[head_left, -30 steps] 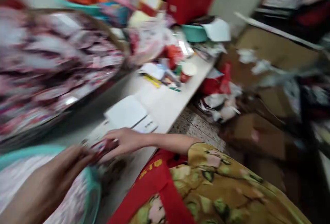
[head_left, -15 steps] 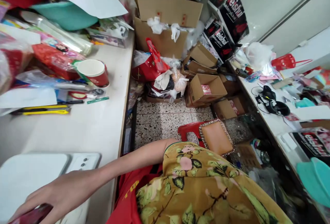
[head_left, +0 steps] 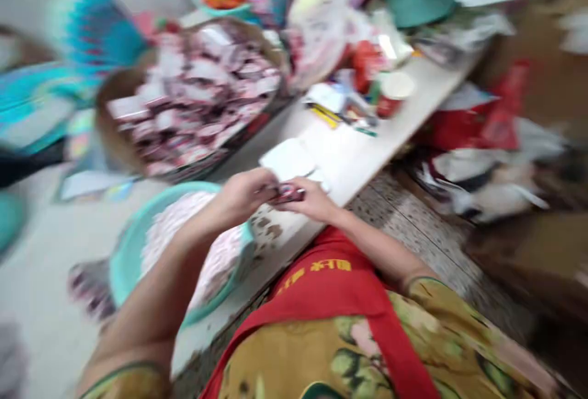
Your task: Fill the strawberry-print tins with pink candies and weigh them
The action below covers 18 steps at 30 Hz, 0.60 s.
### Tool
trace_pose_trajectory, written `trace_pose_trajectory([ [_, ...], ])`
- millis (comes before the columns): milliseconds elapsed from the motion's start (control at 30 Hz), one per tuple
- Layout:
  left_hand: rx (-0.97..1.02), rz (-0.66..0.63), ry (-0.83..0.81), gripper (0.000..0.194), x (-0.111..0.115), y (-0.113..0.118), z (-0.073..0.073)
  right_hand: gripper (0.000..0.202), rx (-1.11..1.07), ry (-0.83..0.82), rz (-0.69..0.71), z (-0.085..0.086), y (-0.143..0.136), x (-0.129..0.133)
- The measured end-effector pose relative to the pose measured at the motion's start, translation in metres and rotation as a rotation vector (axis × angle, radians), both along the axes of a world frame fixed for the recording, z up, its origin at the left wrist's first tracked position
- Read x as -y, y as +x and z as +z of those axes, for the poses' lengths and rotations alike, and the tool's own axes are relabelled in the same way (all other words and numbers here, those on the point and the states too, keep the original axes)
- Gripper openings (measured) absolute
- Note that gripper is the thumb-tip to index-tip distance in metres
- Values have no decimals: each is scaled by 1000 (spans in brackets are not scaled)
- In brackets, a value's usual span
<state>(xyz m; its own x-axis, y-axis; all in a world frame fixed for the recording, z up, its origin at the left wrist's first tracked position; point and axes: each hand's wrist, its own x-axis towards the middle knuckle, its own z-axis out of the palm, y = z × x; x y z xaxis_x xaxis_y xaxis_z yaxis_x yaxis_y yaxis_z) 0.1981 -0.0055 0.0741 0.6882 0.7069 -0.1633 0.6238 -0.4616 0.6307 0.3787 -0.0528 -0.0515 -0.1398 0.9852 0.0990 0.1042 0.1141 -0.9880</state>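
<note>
My left hand [head_left: 250, 193] and my right hand [head_left: 316, 200] meet over the front edge of the table. Between them is a small dark red and white packet [head_left: 291, 192], with the fingers of both hands closed on it. Motion blur hides its print and exact shape. Below my left forearm sits a teal basin [head_left: 120, 264] filled with small whitish-pink pieces. Just beyond the hands lies a flat white device [head_left: 291, 160] on the table. Brown crumbs or flakes [head_left: 266, 230] are scattered beside the basin.
A large carton [head_left: 108, 105] full of pink-white packets stands behind the basin. Pens, a yellow cutter [head_left: 325, 116] and a red and white cup [head_left: 390, 97] lie farther along the table [head_left: 362, 160]. Bags and cartons crowd the floor at right.
The view has swung left, bringing the basin and the full carton into sight. My right hand, earlier above the white device with a dark red item, now meets my left hand at the packet.
</note>
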Motion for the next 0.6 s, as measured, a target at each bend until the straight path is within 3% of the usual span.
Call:
trace_pose_trajectory([
  [167, 88, 70, 81, 16, -19, -3, -11, 50, -6, -10, 11, 3, -3, -18],
  [267, 149, 97, 79, 19, -13, -6, -9, 50, 11, -18, 10, 6, -10, -18],
  [367, 277, 205, 122, 19, -6, -25, -11, 53, 23, -33, 7, 0, -7, -28],
  [433, 326, 374, 179, 17, -3, -50, -21, 55, 50, -51, -17, -5, 7, -38],
  [500, 320, 624, 250, 16, 6, -79, -38, 55, 112, -14, -100, -5, 24, -50],
  [567, 300, 901, 301, 14, 24, -105, -57, 53, 155, 86, -132, 1, 29, -68],
  [600, 304, 1024, 307, 12, 37, -116, -65, 50, 130, 138, -78, 3, 21, -80],
])
